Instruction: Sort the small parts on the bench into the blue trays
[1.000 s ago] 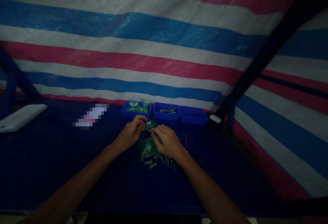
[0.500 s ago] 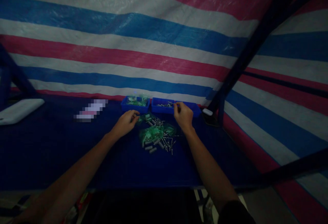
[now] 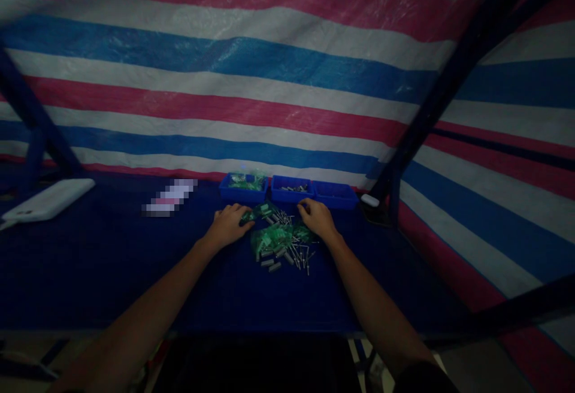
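Observation:
On the dark blue table lies a pile of green plastic packets (image 3: 273,236) mixed with thin metal pins (image 3: 300,255) that look like rivets, and short grey cylinders (image 3: 275,266). At the pile's left edge, my left hand (image 3: 227,226) has its fingers and thumb closed about a small green packet (image 3: 248,217). My right hand (image 3: 318,218) hovers at the pile's upper right, in front of the blue bins, with fingers curled together. Whatever is between those fingertips is too dark and small to make out.
Behind the pile stand a blue bin (image 3: 226,192) with green packets, a middle blue bin (image 3: 279,196) with small metal parts, and a right blue bin (image 3: 335,202). A white device (image 3: 54,200) lies far left, a small white case (image 3: 369,200) right. Striped sheeting (image 3: 215,102) encloses the table.
My right hand has drawn back from over the bins towards the pile. My left hand has closed about a green packet at the pile's edge. The view has shifted slightly.

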The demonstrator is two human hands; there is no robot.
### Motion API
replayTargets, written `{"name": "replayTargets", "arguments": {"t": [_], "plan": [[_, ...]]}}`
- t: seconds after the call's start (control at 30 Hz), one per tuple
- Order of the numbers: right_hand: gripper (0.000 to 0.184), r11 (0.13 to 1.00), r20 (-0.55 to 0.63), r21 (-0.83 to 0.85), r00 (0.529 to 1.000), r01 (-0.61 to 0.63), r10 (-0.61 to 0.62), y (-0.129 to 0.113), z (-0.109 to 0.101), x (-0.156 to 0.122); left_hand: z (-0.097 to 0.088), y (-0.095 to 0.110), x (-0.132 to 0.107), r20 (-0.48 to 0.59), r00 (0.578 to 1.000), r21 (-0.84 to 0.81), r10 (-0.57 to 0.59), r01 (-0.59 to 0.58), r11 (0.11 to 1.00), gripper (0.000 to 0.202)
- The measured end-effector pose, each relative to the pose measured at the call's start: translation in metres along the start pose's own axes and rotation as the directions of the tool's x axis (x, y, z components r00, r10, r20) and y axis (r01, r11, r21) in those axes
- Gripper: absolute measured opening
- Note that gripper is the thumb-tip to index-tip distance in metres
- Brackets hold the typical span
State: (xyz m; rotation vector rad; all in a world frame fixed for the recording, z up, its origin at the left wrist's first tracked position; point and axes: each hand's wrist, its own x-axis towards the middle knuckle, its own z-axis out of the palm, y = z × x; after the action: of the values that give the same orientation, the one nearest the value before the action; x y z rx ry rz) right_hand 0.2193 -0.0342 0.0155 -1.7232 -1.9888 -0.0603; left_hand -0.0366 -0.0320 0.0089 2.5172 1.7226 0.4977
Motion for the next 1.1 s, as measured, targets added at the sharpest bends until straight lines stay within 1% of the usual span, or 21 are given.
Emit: {"name": "replayTargets", "arguments": {"t": [0.1, 0.17, 0.27, 0.33, 0.4, 0.43, 0.5, 0.57, 0.67, 0.73, 0.8, 0.87, 0.93, 1.03, 1.1], "plan": [[0.023, 0.998, 0.006, -0.011, 0.998, 0.056, -0.056, -0.004, -0.003, 0.0, -0.003, 0.0, -0.001, -0.022, 1.0, -0.057, 0.022, -0.023, 0.998, 0.032], [0.024, 0.998, 0.001, -0.023, 0.999, 0.054, -0.054, 0.0, -0.008, 0.001, -0.003, -0.001, -0.001, -0.048, 0.998, -0.099, 0.029, -0.033, 0.995, 0.032], [0.025, 0.999, 0.027, -0.03, 0.999, -0.015, 0.016, 0.014, -0.019, 0.001, -0.001, -0.001, -0.001, -0.072, 0.997, -0.118, 0.04, -0.048, 0.992, 0.031], [0.026, 0.998, 0.093, -0.004, 0.994, -0.062, 0.062, 0.025, -0.026, -0.005, -0.002, 0.002, -0.002, -0.098, 0.994, -0.129, 0.056, -0.069, 0.989, 0.029], [0.026, 0.995, 0.143, 0.044, 0.986, -0.091, 0.084, 0.035, -0.03, -0.016, -0.004, 0.007, -0.003, -0.144, 0.986, -0.158, 0.087, -0.11, 0.981, 0.028], [0.025, 0.992, 0.14, 0.067, 0.986, -0.105, 0.095, 0.038, -0.031, -0.022, -0.005, 0.01, -0.004, -0.167, 0.98, -0.181, 0.109, -0.139, 0.974, 0.027], [0.025, 0.985, 0.096, 0.079, 0.985, -0.151, 0.144, 0.041, -0.033, -0.037, -0.006, 0.016, -0.005, -0.196, 0.967, -0.223, 0.165, -0.208, 0.952, 0.027], [0.027, 0.975, 0.064, 0.02, 0.973, -0.222, 0.22, 0.037, -0.034, -0.05, -0.004, 0.022, -0.006, -0.191, 0.955, -0.246, 0.228, -0.271, 0.93, 0.026], [0.032, 0.935, 0.056, -0.198, 0.949, -0.295, 0.311, 0.021, -0.032, -0.06, -0.001, 0.029, -0.006, -0.159, 0.943, -0.259, 0.294, -0.327, 0.909, 0.025], [0.028, 0.894, 0.014, -0.339, 0.949, -0.292, 0.316, 0.008, -0.026, -0.062, 0.0, 0.031, -0.007, -0.146, 0.935, -0.274, 0.323, -0.352, 0.895, 0.024], [0.023, 0.866, -0.031, -0.414, 0.956, -0.278, 0.292, -0.003, -0.019, -0.061, -0.001, 0.033, -0.009, -0.135, 0.932, -0.295, 0.338, -0.363, 0.884, 0.024], [0.023, 0.856, -0.043, -0.44, 0.959, -0.271, 0.281, -0.008, -0.013, -0.058, -0.003, 0.033, -0.011, -0.132, 0.939, -0.32, 0.318, -0.344, 0.883, 0.024], [0.025, 0.853, -0.047, -0.437, 0.954, -0.286, 0.296, -0.007, -0.011, -0.053, -0.004, 0.032, -0.012, -0.144, 0.946, -0.338, 0.289, -0.321, 0.885, 0.025], [0.024, 0.862, -0.058, -0.375, 0.937, -0.34, 0.345, -0.006, -0.017, -0.041, -0.003, 0.03, -0.011, -0.162, 0.946, -0.355, 0.282, -0.322, 0.878, 0.026], [0.023, 0.885, -0.069, -0.301, 0.933, -0.356, 0.352, -0.012, -0.024, -0.03, -0.002, 0.031, -0.007, -0.163, 0.943, -0.38, 0.289, -0.33, 0.864, 0.027]]}}
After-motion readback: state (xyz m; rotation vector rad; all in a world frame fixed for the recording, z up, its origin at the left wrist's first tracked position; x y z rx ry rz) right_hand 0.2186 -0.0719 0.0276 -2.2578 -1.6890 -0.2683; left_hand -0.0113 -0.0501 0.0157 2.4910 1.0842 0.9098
